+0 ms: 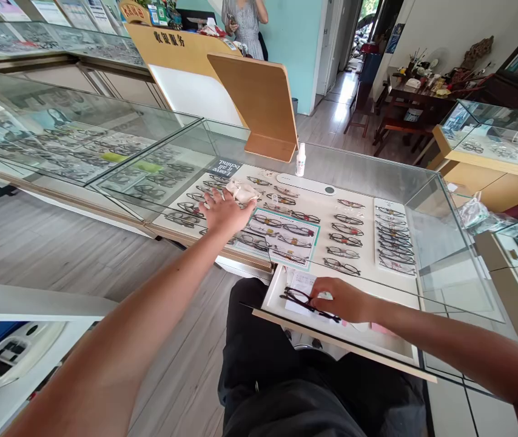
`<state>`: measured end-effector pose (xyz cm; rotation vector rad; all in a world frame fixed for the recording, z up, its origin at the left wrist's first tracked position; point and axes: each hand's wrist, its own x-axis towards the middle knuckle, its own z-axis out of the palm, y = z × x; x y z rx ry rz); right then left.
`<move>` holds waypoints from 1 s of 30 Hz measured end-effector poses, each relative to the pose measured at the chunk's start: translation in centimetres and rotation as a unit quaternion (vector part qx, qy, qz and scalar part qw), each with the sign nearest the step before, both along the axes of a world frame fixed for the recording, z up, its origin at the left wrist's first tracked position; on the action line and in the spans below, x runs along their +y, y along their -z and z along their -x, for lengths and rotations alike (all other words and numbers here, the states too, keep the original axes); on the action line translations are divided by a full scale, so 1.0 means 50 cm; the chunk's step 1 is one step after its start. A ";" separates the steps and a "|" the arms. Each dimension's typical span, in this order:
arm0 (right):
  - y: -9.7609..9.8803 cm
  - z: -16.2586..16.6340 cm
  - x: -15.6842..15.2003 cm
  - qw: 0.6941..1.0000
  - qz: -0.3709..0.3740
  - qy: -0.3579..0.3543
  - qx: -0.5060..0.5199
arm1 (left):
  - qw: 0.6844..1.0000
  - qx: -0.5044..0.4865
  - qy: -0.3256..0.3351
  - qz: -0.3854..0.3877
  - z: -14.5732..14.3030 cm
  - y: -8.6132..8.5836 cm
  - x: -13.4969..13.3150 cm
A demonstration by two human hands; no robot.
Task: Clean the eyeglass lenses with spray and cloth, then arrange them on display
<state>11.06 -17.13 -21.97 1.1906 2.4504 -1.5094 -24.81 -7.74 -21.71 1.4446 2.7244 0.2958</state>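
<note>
My left hand [227,212] reaches out over the glass display counter [354,161], its fingers spread. A crumpled pale cloth [243,191] lies against its far side; whether the fingers press on it I cannot tell. Lower right, my right hand [341,298] is closed on a pair of dark-framed eyeglasses [296,296], held just above the open drawer [398,345]. Beneath the glasses is a white slip of paper [302,282] with writing. A small white spray bottle [301,161] stands upright on the counter top.
Rows of eyeglass frames [347,229] lie under the glass. Behind the bottle stands a tilted wooden-backed panel [259,103]. A person [245,27] is by the cashier desk [181,54]. At lower left, a white device [16,355] sits on a shelf.
</note>
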 end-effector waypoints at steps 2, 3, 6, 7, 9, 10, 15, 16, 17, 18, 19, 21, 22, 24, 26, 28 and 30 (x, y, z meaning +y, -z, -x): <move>0.065 0.006 -0.003 0.998 -0.048 0.019 -0.025 | 1.000 0.000 0.000 -0.002 -0.002 -0.002 -0.001; 0.095 0.012 0.005 0.996 -0.084 0.022 -0.024 | 1.000 0.000 0.000 -0.004 -0.002 -0.003 -0.001; 0.164 0.038 0.054 0.981 -0.185 0.056 -0.028 | 1.000 0.003 0.001 -0.007 0.000 -0.001 0.000; 0.182 0.048 0.076 0.975 -0.205 0.075 -0.032 | 1.000 0.004 0.002 -0.007 0.001 0.000 0.000; 0.209 0.072 0.123 0.964 -0.238 0.110 -0.035 | 1.000 0.007 0.005 -0.004 0.004 0.001 0.001; 0.220 0.085 0.146 0.958 -0.255 0.126 -0.035 | 1.000 0.009 0.006 -0.002 0.005 0.002 0.001; 0.264 0.155 0.242 0.921 -0.331 0.201 -0.044 | 1.000 0.017 0.004 0.007 0.005 0.000 0.000; 0.271 0.169 0.261 0.915 -0.341 0.211 -0.048 | 1.000 0.019 0.003 0.008 0.005 -0.001 0.000; 0.276 0.181 0.281 0.909 -0.351 0.217 -0.051 | 1.000 0.021 0.002 0.010 0.005 -0.001 0.000; 0.279 0.192 0.303 0.905 -0.360 0.221 -0.053 | 1.000 0.023 0.000 0.011 0.006 -0.001 0.000; 0.281 0.200 0.329 0.901 -0.369 0.222 -0.056 | 1.000 0.025 -0.001 0.013 0.006 -0.001 0.000; 0.279 0.208 0.388 0.894 -0.384 0.223 -0.061 | 0.999 0.030 -0.002 0.016 0.008 0.000 0.001; 0.277 0.209 0.421 0.891 -0.390 0.222 -0.065 | 0.999 0.033 -0.004 0.018 0.009 0.001 0.001; 0.273 0.202 0.487 0.888 -0.402 0.212 -0.074 | 0.999 0.041 -0.005 0.021 0.011 0.002 0.003; 0.274 0.190 0.544 0.885 -0.416 0.193 -0.083 | 0.998 0.048 -0.006 0.026 0.013 0.004 0.003; 0.282 0.176 0.586 0.884 -0.427 0.166 -0.093 | 0.998 0.054 -0.007 0.034 0.015 0.007 0.003; 0.294 0.164 0.610 0.885 -0.434 0.136 -0.103 | 0.997 0.058 -0.010 0.043 0.018 0.010 0.003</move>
